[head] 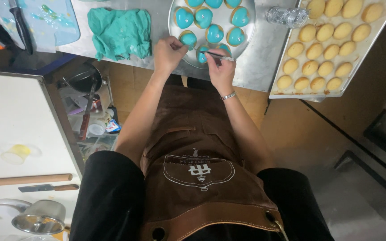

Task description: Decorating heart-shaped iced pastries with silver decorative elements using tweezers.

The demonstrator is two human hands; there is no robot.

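A white emblem (199, 171), oval with a central figure, is printed on the brown apron. Small colourful packages (111, 126) stand on the lower shelf, at its right edge.

Both bare forearms stretched forward from the torso, elbows bent and tucked, wrists drawn close together. Left hand (168, 52) curled, fingertips pinched in a tight grip, knuckles up. Right hand (222, 67) just beside it, fingers folded into a pen-like grip, thumb pressed in, a thin silver bracelet (228, 96) sitting on the right wrist.
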